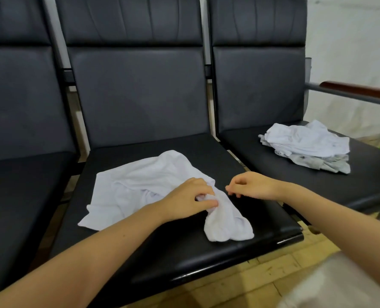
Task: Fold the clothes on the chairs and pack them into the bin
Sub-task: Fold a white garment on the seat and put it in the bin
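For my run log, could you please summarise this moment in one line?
left hand: grips white garment | right hand: curled, empty | pile: unfolded

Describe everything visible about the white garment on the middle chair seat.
The white garment is soft, thin-looking cloth, lying rumpled and only partly spread on the middle chair's black seat. Its left part lies fairly flat with a straight edge; its right part is bunched into a twisted end reaching toward the seat's front. The left hand grips that bunched part. The right hand, fingers curled, is close beside the cloth, holding nothing visible.

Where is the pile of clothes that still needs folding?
The pile of clothes sits on the right chair's seat, right of the white garment the left hand grips.
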A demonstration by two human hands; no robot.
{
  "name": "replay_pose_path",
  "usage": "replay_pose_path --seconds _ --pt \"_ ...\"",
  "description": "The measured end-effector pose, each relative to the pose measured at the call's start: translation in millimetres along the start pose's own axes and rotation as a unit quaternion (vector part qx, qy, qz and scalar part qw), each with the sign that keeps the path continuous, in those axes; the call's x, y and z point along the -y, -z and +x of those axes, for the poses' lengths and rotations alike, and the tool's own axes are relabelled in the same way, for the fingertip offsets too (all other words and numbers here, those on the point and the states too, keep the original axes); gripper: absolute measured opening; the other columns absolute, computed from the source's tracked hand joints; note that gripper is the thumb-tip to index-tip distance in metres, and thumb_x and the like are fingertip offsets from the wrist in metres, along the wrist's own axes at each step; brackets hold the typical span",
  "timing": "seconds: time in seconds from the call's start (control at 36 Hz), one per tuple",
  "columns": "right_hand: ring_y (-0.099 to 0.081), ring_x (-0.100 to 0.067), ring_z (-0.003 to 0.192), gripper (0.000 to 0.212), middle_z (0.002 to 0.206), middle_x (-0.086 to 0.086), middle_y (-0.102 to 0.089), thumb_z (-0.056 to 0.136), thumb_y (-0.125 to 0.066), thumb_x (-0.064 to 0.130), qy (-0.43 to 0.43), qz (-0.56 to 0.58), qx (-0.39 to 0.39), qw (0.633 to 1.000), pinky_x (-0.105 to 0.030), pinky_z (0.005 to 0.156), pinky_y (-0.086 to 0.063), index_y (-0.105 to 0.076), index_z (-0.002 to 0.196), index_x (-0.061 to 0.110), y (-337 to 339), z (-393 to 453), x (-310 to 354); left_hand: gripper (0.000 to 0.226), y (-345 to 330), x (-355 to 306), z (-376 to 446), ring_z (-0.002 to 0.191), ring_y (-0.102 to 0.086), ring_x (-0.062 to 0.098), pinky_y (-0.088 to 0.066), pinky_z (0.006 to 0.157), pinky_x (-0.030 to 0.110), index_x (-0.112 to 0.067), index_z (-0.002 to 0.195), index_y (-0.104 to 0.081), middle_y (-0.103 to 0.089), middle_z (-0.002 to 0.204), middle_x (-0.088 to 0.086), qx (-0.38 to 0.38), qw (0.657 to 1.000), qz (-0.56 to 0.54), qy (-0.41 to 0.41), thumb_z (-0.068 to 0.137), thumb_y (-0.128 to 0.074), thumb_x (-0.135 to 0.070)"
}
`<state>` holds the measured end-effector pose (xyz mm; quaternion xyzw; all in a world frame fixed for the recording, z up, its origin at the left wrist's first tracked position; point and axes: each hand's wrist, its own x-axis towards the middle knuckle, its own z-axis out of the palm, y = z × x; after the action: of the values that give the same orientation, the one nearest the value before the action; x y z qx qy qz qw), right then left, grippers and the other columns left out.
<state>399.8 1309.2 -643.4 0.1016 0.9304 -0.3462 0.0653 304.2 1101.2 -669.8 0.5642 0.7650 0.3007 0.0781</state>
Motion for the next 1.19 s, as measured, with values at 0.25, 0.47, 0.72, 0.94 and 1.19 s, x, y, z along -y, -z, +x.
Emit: replay_pose_path --seconds 0.25,0.47,0.72,0.94,1.19 --pt "-0.051 -0.003 0.066 0.011 0.080 0.009 -0.059 0.081 -0.070 0.027 0.048 -0.068 -0.039 0.996 -0.017 0.066 -0.043 -0.070 0.079 0.017 -18.4 -11.3 0.1 0.039 31.2 -14.0 1.6 0.057 -0.047 0.010 -0.037 0.054 0.021 -0.025 0.055 -0.059 -0.053 0.061 -0.007 -0.172 0.924 -0.296 0.169 0.094 -0.056 -0.027" --pt "-0.062 -0.016 0.081 0.050 0.087 -0.006 -0.069 0.086 -0.057 0.060 0.015 0.060 -0.088 0.994 -0.031 0.080 -0.048 -0.072 0.086 0.013 -24.5 -8.3 7.3 0.029 61.8 7.8 -4.4 0.071 -0.057 0.021 -0.049 0.068 0.034 -0.017 0.061 -0.054 -0.059 0.070 0.002 -0.280 0.869 -0.275 0.301 0.087 -0.060 -0.027" --pt "-0.046 -0.011 0.075 0.040 0.080 0.007 -0.046 0.081 -0.065 0.055 0.079 -0.174 -0.053 0.980 -0.029 0.075 -0.033 -0.045 0.071 0.023 -56.8 -4.2 38.7 0.024 62.6 5.0 -16.9 0.082 -0.062 0.018 -0.055 0.077 0.029 -0.014 0.089 -0.062 -0.064 0.091 0.003 -0.258 0.856 -0.335 0.299 0.076 -0.055 -0.034" --pt "-0.063 -0.016 0.078 0.011 0.087 -0.006 -0.066 0.097 -0.054 0.014 0.013 0.379 -0.067 0.923 -0.028 0.070 -0.052 -0.062 0.094 0.006 -28.0 9.4 29.6 0.021 88.5 24.8 -20.1 0.068 -0.057 0.002 -0.041 0.052 0.009 -0.006 0.100 -0.058 -0.048 0.079 0.000 -0.344 0.804 -0.369 0.315 0.102 -0.037 -0.002" --pt "-0.071 -0.020 0.081 0.017 0.102 -0.014 -0.069 0.092 -0.055 0.010 -0.080 0.553 -0.068 0.826 -0.028 0.058 -0.056 -0.065 0.103 0.002 9.8 8.7 5.4 0.060 75.9 14.8 -24.7 0.081 -0.066 0.017 -0.051 0.080 0.032 -0.008 0.097 -0.071 -0.070 0.084 0.008 -0.135 0.911 -0.226 0.317 0.085 -0.053 -0.064"
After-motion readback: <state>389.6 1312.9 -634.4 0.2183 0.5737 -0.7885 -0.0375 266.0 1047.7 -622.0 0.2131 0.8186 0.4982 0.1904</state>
